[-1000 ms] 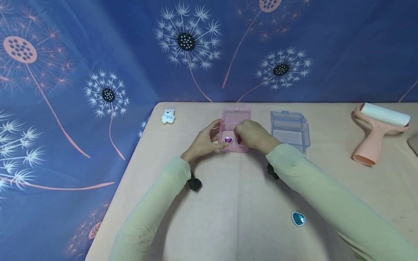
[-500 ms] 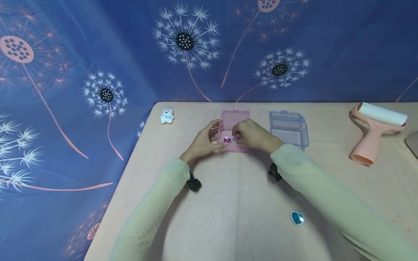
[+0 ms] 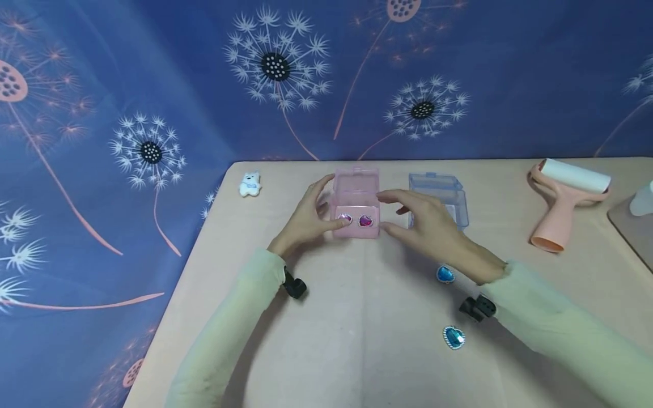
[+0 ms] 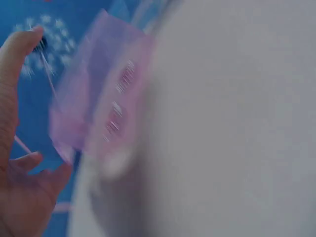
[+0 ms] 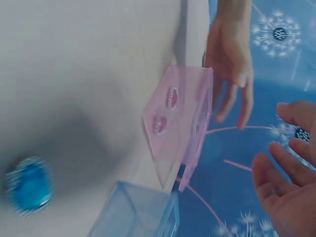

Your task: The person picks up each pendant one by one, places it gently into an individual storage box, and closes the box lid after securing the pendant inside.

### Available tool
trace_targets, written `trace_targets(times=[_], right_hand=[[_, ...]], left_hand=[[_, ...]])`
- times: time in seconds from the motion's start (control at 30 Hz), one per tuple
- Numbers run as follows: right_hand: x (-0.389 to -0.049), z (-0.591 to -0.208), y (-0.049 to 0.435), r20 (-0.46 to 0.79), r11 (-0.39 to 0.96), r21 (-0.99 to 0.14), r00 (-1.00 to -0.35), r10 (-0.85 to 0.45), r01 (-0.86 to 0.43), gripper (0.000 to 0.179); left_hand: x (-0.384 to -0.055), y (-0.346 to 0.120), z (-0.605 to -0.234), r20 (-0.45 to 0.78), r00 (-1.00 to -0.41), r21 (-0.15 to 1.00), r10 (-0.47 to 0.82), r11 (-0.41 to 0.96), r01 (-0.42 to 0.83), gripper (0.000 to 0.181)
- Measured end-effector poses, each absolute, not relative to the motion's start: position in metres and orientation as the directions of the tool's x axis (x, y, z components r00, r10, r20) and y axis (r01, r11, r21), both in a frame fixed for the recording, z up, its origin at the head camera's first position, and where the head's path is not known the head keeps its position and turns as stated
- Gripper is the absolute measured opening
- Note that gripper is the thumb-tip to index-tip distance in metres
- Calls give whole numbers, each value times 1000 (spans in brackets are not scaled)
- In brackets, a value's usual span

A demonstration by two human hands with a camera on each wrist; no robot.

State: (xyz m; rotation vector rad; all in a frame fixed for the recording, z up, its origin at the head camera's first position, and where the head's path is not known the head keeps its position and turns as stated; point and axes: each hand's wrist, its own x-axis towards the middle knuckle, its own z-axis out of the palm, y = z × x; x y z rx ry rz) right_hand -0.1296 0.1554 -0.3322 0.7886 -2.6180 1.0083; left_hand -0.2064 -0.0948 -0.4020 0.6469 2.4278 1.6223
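Currently, both your hands are flanking the open, translucent pink plastic box (image 3: 357, 232).
Your left hand (image 3: 304, 221) and right hand (image 3: 431, 226) are holding fingers and thumb apart; left-hand contact unclear. Two magenta, silver-rimmed gems (image 3: 365, 221) are lying inside; two blue, silver-rimmed gems (image 3: 454, 338) are lying nearer you.
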Motion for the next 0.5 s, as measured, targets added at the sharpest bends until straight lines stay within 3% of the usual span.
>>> trace_targets(times=[0.13, 0.23, 0.37, 0.5], right_hand=[[-104, -330, 181, 444, 657, -500, -818, -365, -564, 49], [-89, -331, 199, 458, 697, -472, -825, -331, -541, 53], [-73, -338, 221, 464, 725, -457, -833, -301, -516, 58], [-62, -352, 235, 449, 739, -447, -841, -302, -505, 63]], left_hand=[[-196, -74, -373, 249, -862, 789, 441, 424, 445, 105], [-183, -47, -354, 278, -827, 731, 488, 451, 512, 108], [-169, -8, -344, 207, -804, 728, 558, 461, 507, 110], [-166, 25, -347, 113, -813, 788, 571, 447, 423, 114]])
